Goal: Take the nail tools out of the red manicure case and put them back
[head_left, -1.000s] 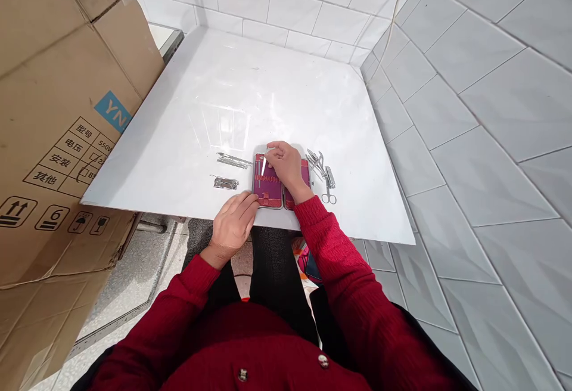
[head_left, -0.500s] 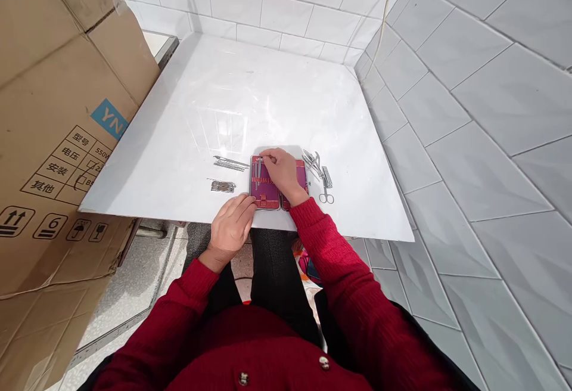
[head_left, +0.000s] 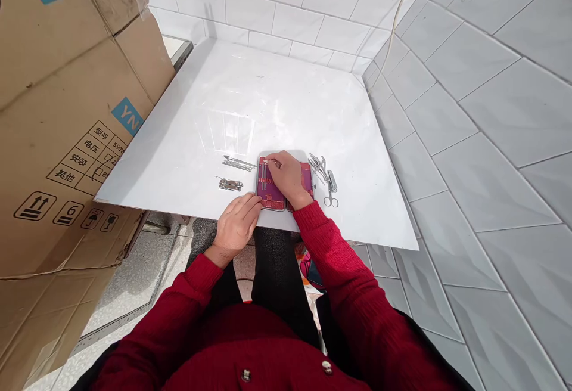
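Well, case (head_left: pixel 276 192) beneath right grip (head_left: pixel 288 174)

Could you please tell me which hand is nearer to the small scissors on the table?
The right hand; it is over the open case, left of the scissors. The left hand is farther left, at the case's near-left corner.

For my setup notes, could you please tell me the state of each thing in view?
Case: open, both halves showing.
Slotted tools: upright side by side in the case.
Loose slim tools: lying flat.
Scissors: lying down; blade opening unclear.
Left grip: resting on the case's near left corner.
Right grip: fingers bunched over the case; hold unclear.
Carton: standing, creased.
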Tool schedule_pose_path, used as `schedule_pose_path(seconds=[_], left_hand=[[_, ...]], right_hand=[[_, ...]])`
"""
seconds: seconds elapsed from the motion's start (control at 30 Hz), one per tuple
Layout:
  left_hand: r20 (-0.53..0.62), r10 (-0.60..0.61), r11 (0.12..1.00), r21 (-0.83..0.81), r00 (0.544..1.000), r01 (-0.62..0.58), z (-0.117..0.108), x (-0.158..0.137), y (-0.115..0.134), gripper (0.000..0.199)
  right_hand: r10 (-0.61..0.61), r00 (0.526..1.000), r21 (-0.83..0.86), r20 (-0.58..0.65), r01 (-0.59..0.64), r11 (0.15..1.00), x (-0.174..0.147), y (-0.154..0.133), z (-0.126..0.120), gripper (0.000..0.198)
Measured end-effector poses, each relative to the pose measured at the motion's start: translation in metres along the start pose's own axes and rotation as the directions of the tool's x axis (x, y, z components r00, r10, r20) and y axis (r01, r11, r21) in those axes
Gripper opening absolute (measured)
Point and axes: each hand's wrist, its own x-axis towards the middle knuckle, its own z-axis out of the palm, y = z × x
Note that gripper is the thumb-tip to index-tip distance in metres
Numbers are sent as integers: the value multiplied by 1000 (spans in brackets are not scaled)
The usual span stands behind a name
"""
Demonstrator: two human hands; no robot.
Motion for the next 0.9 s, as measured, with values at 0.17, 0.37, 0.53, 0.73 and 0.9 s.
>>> schedule_pose_path(seconds=[0.17, 0.37, 0.53, 0.73, 0.9], left_hand=[[-2, -6, 1000, -15, 1000, 6, -1, 1, 1, 35], [-7, -4, 999, -36, 1000, 4, 0, -1, 0, 34], [-5, -12, 997, -81, 1000, 11, 1, -3, 0, 38], [-29, 17, 999, -47, 999, -19, 1, 0, -1, 34], [-44, 42, 999, -19, 998, -42, 4, -1, -3, 30]], right_hand=[[-81, 987, -44, 142, 88, 995, -3, -26, -7, 20], [-161, 904, -163, 397, 242, 957, 3, -62, 0, 23], [-135, 916, -241, 377, 238, 941, 11, -64, 2, 25], [-21, 988, -269, 154, 62, 961, 27, -36, -28, 22], [67, 987, -287, 148, -22, 958, 27, -22, -38, 19]])
